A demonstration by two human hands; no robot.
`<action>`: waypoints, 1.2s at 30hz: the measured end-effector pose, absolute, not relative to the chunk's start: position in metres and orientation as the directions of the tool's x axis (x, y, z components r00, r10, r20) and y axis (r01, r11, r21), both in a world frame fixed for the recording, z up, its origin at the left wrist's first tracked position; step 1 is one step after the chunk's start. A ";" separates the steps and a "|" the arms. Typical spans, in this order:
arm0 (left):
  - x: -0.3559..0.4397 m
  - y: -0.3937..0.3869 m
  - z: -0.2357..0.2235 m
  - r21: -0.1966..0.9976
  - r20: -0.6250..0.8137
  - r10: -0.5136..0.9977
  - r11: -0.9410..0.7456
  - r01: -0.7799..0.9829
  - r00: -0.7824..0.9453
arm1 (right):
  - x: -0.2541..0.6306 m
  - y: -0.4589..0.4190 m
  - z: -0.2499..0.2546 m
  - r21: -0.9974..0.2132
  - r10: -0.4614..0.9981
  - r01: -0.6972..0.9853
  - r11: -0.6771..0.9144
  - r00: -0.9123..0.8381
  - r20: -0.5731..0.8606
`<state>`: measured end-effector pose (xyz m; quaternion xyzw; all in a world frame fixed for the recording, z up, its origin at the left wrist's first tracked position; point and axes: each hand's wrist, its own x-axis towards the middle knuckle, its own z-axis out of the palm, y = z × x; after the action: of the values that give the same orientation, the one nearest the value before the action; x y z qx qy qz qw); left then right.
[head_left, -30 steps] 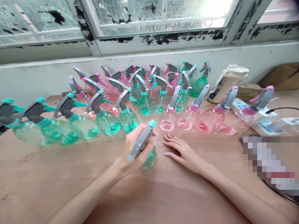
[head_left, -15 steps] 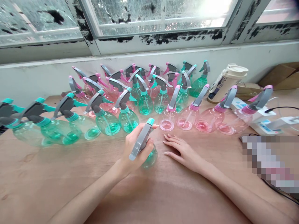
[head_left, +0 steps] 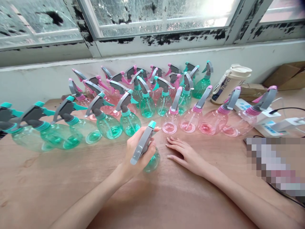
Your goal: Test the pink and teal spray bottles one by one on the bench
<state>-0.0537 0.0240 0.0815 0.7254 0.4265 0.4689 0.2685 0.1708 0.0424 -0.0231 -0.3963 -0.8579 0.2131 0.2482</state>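
As seen in the head view, the work surface is a light-brown wooden table (head_left: pixel 43 178) with visible grain, darker marks at left and a faint sheen. The left hand (head_left: pixel 132 148) has its fingers wrapped around the neck of a green spray bottle (head_left: pixel 152 162), located at the near centre; whether its base bears on the wood cannot be told. The right hand (head_left: pixel 184 153) lies palm down on the table just right of it, fingers relaxed, loosely spread and holding nothing. Green bottles (head_left: pixel 108 127) line the left, pink bottles (head_left: pixel 212 121) the right; a mixed group (head_left: pixel 146 105) stands behind, toward the white wall (head_left: pixel 35 79). Far right: a lidded tumbler (head_left: pixel 230 84), brown cardboard (head_left: pixel 286 76) and a white power strip (head_left: pixel 269 127). Above, the window frame (head_left: pixel 124 47) bears black patches around textured panes; bright light enters at upper right.
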 end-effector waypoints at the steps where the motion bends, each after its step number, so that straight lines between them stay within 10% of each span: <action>1: -0.054 0.024 0.082 0.793 0.444 0.874 -0.486 0.366 0.199 | 0.171 0.042 -0.023 -0.565 0.785 0.571 0.595 -0.563 0.258; 36: -0.058 0.029 0.081 0.785 0.413 0.889 -0.457 0.419 0.197 | 0.170 0.042 -0.019 -0.568 0.784 0.570 0.594 -0.569 0.248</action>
<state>-0.0583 0.0295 0.0809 0.7273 0.4497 0.4466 0.2634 0.1702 0.0421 -0.0190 -0.3942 -0.8584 0.2184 0.2450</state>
